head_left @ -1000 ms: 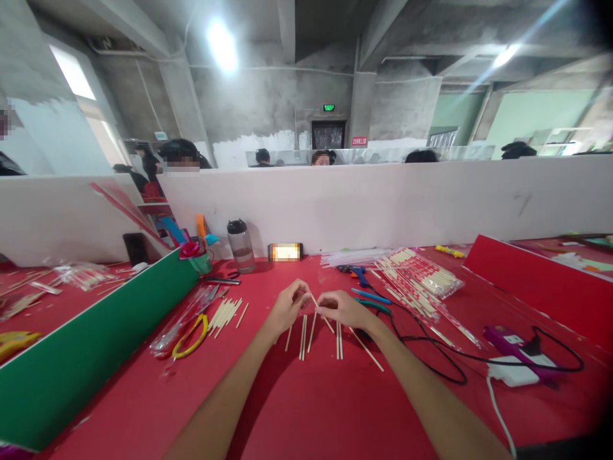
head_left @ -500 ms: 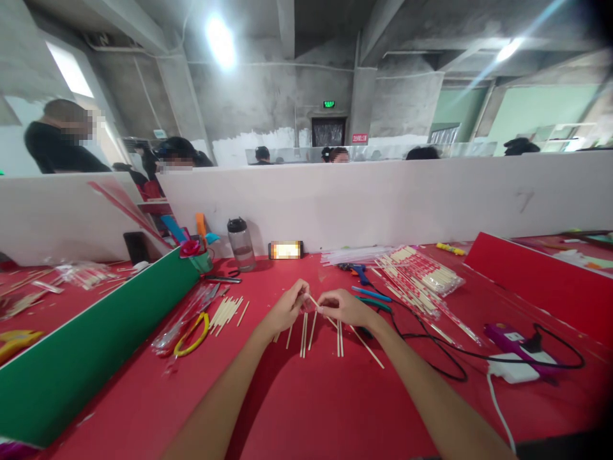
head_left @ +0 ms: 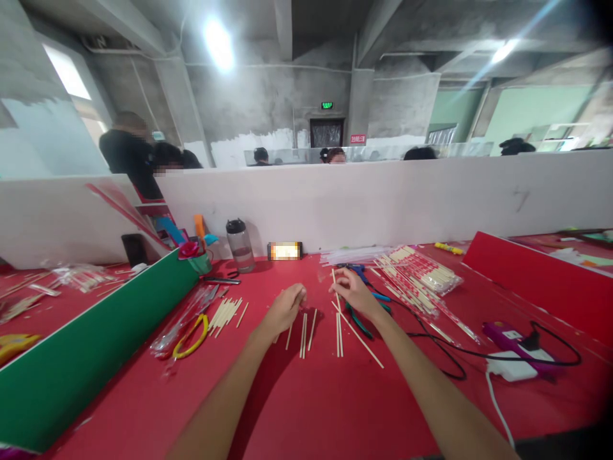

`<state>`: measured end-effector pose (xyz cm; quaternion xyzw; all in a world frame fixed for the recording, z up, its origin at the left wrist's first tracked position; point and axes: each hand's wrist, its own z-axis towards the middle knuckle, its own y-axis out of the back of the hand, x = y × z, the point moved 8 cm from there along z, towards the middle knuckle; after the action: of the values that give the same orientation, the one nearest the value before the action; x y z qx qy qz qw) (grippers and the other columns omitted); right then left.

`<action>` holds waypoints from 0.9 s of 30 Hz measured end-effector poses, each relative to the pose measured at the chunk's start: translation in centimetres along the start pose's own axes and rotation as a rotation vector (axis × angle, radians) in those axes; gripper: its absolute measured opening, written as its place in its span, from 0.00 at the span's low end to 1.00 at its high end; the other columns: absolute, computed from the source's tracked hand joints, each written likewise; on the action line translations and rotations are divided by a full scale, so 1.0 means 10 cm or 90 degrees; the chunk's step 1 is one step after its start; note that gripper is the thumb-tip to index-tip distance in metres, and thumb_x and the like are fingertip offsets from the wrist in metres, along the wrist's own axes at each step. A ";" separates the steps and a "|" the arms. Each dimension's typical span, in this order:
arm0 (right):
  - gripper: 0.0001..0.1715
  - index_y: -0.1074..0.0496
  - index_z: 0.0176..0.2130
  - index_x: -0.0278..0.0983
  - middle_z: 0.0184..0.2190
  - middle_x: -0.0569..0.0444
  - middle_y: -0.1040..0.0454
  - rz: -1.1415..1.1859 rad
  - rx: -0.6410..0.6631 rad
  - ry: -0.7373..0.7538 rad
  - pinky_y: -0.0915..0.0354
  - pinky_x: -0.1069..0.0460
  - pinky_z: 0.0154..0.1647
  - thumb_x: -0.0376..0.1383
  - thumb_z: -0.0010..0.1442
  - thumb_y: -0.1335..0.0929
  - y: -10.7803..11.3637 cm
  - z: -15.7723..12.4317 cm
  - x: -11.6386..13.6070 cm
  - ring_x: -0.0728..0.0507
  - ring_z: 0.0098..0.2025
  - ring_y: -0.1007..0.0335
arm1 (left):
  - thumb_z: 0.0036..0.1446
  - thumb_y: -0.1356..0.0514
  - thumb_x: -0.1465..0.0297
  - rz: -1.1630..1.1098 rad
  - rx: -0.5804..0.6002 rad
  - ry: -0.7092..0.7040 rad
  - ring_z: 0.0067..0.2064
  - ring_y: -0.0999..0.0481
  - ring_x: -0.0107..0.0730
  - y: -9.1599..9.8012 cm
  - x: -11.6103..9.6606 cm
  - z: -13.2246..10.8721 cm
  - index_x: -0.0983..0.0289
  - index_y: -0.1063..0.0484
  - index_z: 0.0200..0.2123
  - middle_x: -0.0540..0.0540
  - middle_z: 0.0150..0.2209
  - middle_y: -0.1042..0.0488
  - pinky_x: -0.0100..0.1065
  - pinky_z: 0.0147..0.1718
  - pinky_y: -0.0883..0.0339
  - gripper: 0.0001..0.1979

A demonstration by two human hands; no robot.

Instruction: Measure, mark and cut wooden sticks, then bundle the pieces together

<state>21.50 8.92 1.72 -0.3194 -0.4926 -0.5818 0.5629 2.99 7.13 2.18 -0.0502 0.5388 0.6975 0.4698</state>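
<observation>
My right hand point(head_left: 353, 291) pinches a thin wooden stick point(head_left: 336, 287) near its upper end, and the stick points down toward the table. My left hand point(head_left: 288, 303) is above the red table point(head_left: 297, 409), its fingers curled together; whatever is between them, if anything, is too small to make out. Several short sticks point(head_left: 303, 335) lie between and below the hands. A pair of sticks point(head_left: 340, 335) lies below my right hand, beside a longer slanting stick point(head_left: 364, 342). Farther left is a group of short sticks point(head_left: 225, 314).
Yellow-handled scissors point(head_left: 191, 345) lie left, by a green divider point(head_left: 96, 338). A bottle point(head_left: 240, 246) and phone point(head_left: 285, 250) stand at the white partition. To the right are teal-handled pliers point(head_left: 359, 322), a glue gun point(head_left: 359, 273), packaged sticks point(head_left: 421, 275), cables and a purple power strip point(head_left: 517, 342).
My hands have moved apart. My right hand has shifted right and up, with a stick now upright in it; my left hand stays nearly in place. A person behind the partition has moved right.
</observation>
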 end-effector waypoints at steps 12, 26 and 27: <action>0.14 0.36 0.37 0.38 0.23 0.56 0.27 0.041 -0.047 0.012 0.39 0.56 0.17 0.46 0.58 0.34 0.09 0.00 0.02 0.48 0.20 0.33 | 0.64 0.48 0.67 0.246 0.012 0.064 0.38 0.26 0.37 0.11 0.08 -0.03 0.61 0.30 0.37 0.56 0.37 0.26 0.32 0.34 0.42 0.08; 0.20 0.35 0.44 0.37 0.27 0.56 0.25 0.022 0.131 -0.023 0.31 0.50 0.34 0.42 0.54 0.29 -0.22 -0.08 -0.04 0.46 0.29 0.25 | 0.60 0.46 0.67 0.285 -0.021 0.200 0.38 0.24 0.38 0.52 0.42 -0.07 0.60 0.29 0.37 0.56 0.36 0.22 0.32 0.33 0.43 0.06; 0.21 0.34 0.45 0.37 0.28 0.56 0.24 0.023 0.128 -0.022 0.30 0.50 0.36 0.43 0.54 0.29 -0.23 -0.08 -0.03 0.45 0.30 0.24 | 0.60 0.46 0.68 0.285 -0.012 0.197 0.38 0.24 0.38 0.49 0.41 -0.07 0.60 0.29 0.37 0.56 0.36 0.22 0.32 0.33 0.42 0.06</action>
<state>19.46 8.03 0.67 -0.2800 -0.5526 -0.5136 0.5936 -3.09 9.13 2.92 -0.0403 0.5952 0.7732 0.2152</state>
